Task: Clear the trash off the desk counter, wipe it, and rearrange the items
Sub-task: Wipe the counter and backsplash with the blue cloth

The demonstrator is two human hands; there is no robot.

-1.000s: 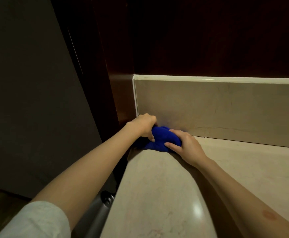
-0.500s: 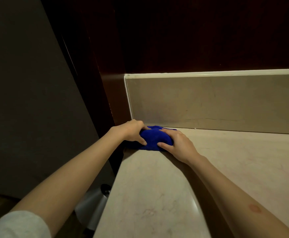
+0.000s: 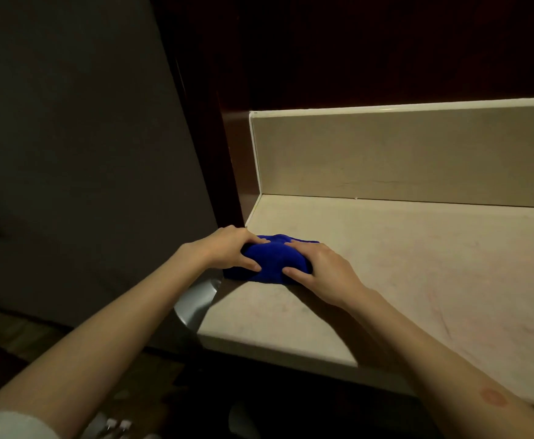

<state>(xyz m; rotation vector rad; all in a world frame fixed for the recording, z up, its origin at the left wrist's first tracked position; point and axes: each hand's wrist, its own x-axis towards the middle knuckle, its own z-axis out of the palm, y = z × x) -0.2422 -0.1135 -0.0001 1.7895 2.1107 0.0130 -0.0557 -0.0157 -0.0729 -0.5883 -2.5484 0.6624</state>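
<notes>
Both bare forearms are reaching forward and converging toward the middle. The left hand (image 3: 227, 250) is lying palm down with its fingers curled over the left side of the cloth (image 3: 270, 263) and its thumb pressing into the near face. The right hand (image 3: 321, 274) is mirroring it, palm down, fingers bent over the cloth's right side and thumb pointing inward along the near edge. The two thumbs are lying close but apart. The left arm is showing a white sleeve (image 3: 9, 426) at the lower corner; the right forearm is bearing a reddish round mark.
</notes>
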